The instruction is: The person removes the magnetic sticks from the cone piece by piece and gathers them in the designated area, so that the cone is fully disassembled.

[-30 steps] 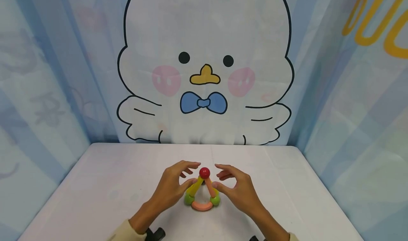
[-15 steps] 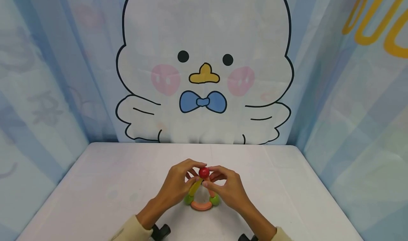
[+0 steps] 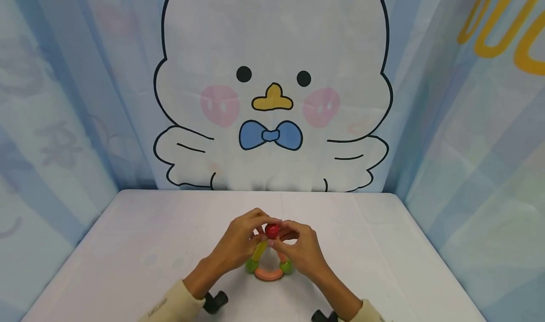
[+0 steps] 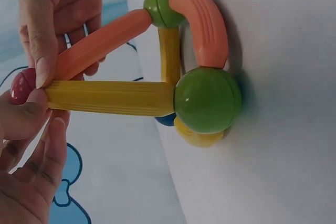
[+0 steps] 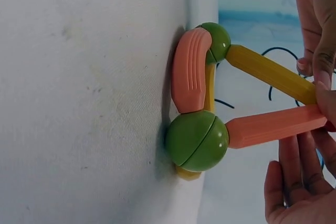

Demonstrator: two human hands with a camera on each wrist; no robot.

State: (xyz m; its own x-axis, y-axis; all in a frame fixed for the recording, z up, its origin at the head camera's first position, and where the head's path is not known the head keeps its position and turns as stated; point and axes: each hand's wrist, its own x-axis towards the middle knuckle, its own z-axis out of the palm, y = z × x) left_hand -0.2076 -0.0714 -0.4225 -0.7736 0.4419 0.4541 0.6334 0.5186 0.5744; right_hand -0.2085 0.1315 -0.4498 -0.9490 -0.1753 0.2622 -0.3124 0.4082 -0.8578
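Far to the left of the red ball (image 3: 272, 230) hangs a pale blue curtain (image 3: 64, 147). Nearer, below and left of the ball, come a cream sleeve (image 3: 172, 305) and a black wrist device (image 3: 215, 302). The left hand (image 3: 238, 239) is just left of the ball, its fingers bent in a narrow pinch on it, the thumb low, beside the top of a yellow stick (image 4: 110, 98). That stick slopes from the ball down to a green ball (image 3: 251, 265) at lower left.

The red ball itself is the raised peak above the counter (image 3: 170, 227), where the yellow stick and an orange stick (image 5: 275, 126) meet. Below it, on the person's side, a curved orange bar (image 3: 268, 275) lies between the two green balls; lower and beyond it, a dark blue ball (image 4: 165, 119) shows in part. A printed chick (image 3: 272, 43) fills the backdrop behind it.

The orange stick slopes from the red ball to a second green ball (image 3: 286, 267) at lower right. The right hand (image 3: 304, 248) is just right of the red ball, fingers likewise closed in a narrow pinch on it. Yellow lettering (image 3: 489, 51) is far right of it, high up.
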